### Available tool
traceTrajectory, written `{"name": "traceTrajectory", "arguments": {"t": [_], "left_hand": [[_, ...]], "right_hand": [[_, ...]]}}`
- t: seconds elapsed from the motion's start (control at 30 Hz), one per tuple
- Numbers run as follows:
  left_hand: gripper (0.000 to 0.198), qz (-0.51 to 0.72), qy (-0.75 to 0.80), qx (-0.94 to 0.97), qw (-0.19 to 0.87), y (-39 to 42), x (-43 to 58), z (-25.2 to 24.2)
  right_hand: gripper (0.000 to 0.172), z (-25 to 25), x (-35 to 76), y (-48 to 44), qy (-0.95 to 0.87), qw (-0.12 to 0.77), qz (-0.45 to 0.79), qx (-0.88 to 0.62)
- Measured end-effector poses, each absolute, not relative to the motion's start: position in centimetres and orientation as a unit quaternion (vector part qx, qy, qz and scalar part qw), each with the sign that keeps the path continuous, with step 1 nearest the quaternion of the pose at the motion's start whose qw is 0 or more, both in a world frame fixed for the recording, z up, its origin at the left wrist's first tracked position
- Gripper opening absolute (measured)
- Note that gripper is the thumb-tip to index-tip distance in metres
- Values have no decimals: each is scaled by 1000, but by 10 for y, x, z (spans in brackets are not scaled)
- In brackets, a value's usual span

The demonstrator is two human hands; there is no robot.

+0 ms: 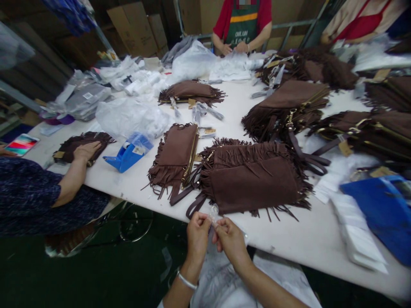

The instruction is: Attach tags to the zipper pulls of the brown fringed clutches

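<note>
At the table's front edge, my left hand [198,236] and my right hand [231,240] pinch a piece of clear plastic wrap [213,210] between fingers and thumbs. Something dark shows inside the wrap, perhaps a strap, but my fingers hide most of it. Just beyond them lies a brown fringed bag [253,185], with dark straps trailing at its left. A smaller brown fringed pouch [178,147] with a gold zipper rests to its left.
A blue tape dispenser [128,152] stands left of the bags. More brown bags [285,105] pile up at the right, near white paper [355,231] and a blue folder [382,209]. A co-worker's hand [86,150] touches a bag at left; other people stand across the table.
</note>
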State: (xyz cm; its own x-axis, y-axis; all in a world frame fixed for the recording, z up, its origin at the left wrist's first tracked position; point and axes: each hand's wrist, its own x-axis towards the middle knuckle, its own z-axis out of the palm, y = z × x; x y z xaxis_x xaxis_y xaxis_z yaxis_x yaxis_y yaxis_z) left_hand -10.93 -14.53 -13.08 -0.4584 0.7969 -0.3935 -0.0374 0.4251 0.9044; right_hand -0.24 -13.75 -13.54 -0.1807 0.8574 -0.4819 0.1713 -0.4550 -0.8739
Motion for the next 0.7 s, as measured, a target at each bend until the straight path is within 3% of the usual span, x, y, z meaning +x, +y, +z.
{"name": "traceTrajectory", "arguments": {"t": [0.3,0.43,0.57,0.7], "left_hand": [[14,383,745,400,373,-158,-103,-122],[16,420,703,354,451,-156,-112,-122],[24,456,652,186,576,-152,-120,-124],[33,466,634,74,613,-149,-121,-123]], "right_hand": [[16,-135,-3,-134,-562,252,512,-598],[17,-133,-2,-135,-580,237,501,-596],[19,-133,-3,-138,-571,249,512,-591],[21,-132,-4,-138,-548,277,538,-578]]}}
